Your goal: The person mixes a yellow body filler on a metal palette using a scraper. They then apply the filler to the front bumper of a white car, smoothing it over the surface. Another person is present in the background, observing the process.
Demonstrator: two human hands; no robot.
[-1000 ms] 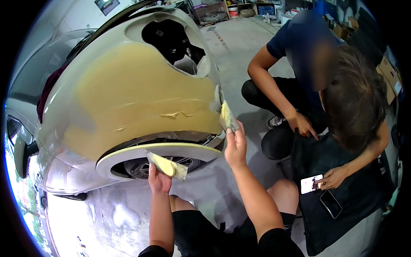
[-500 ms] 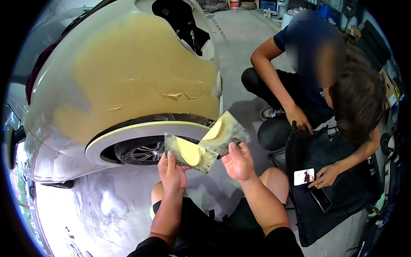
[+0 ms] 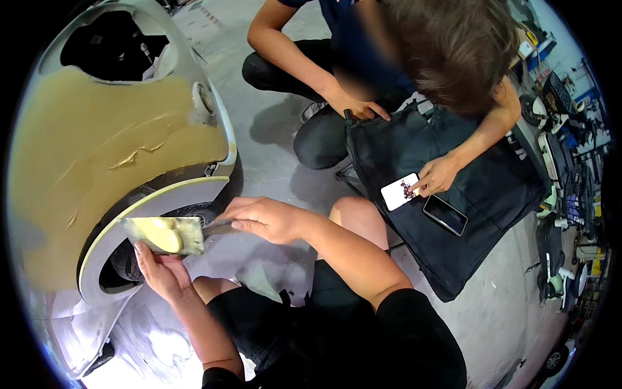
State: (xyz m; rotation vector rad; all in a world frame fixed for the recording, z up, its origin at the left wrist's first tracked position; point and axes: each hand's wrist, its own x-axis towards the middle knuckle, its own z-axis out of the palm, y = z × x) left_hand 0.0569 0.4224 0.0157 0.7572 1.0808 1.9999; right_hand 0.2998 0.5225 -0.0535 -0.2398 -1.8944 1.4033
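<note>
My left hand grips a flat, smeared rectangular spreader by its lower edge, thumb on top. A thick mound of pale yellow body filler lies on its face. Closed near the spreader's right end, my right hand pinches a second spreader, seen almost edge-on and slightly blurred; any filler on it is hard to make out. Beyond both hands is a car's rear panel, coated in tan filler with raised ridges above the wheel arch.
A person crouches ahead to the right, one finger touching a lit phone. A dark phone lies beside it on a black fabric surface. The car's wheel sits below the panel. Shelves and clutter line the far right.
The view has swung right, so the car now sits farther left. My hands have moved apart from the crossed spreaders; the right one has turned its spreader nearly edge-on.
</note>
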